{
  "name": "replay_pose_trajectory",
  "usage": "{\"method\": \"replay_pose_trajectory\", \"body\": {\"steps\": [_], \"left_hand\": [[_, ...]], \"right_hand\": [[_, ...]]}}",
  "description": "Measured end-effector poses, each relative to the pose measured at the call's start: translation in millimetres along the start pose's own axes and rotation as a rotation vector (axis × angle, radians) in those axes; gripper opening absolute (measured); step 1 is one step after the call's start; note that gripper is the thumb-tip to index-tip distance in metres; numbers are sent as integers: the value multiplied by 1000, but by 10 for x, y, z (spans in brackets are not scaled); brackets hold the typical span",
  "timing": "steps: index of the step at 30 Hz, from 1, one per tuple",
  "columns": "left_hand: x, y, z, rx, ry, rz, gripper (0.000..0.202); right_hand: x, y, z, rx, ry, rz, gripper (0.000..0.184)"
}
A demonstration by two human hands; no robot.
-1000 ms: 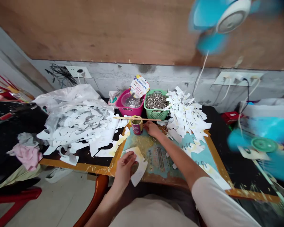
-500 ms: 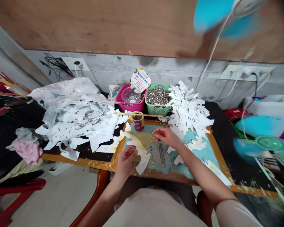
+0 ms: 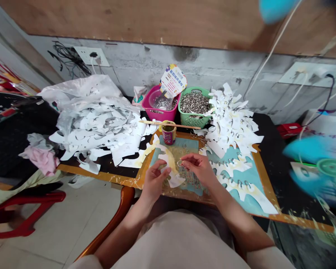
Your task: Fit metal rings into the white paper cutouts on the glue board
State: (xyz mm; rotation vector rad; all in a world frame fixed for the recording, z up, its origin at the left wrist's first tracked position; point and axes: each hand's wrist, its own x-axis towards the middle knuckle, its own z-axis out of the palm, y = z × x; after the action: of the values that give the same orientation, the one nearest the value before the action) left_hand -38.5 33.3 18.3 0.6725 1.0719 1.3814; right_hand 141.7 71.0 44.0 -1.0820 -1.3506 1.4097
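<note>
My left hand (image 3: 155,181) grips a white paper cutout (image 3: 173,180) with yellowish smears, holding it just above the board. My right hand (image 3: 197,168) pinches a small metal split ring (image 3: 179,163) between finger and thumb, close to the paper's edge. The ring and paper appear apart by a small gap. Below them lies a teal printed mat (image 3: 242,158) in a wooden-edged board (image 3: 264,183). On it rest white cutouts (image 3: 240,188) with metal rings along their edges, and a few loose rings (image 3: 201,140) lie near the far edge.
A green basket of metal rings (image 3: 194,108) and a pink basket (image 3: 159,104) stand behind the board. A small can (image 3: 168,134) has a wooden stick (image 3: 169,124) across it. Large heaps of white paper (image 3: 98,127) (image 3: 229,119) flank the board. A blurred blue fan (image 3: 310,149) is at right.
My right hand has moved back from the can and now holds a ring near the paper. My left hand has lifted the paper toward it. The view has tilted downward.
</note>
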Motion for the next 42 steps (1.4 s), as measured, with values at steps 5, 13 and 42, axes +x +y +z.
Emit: {"method": "replay_pose_trajectory", "body": {"steps": [5, 13, 42], "left_hand": [[-36, 6, 16, 75, 21, 59, 37], [-17, -5, 61, 161, 63, 201, 25], [-52, 65, 158, -71, 44, 58, 39]], "right_hand": [[-39, 7, 111, 2, 34, -8, 28], [-87, 40, 156, -189, 128, -62, 19], [-96, 166, 262, -158, 170, -143, 13]]}}
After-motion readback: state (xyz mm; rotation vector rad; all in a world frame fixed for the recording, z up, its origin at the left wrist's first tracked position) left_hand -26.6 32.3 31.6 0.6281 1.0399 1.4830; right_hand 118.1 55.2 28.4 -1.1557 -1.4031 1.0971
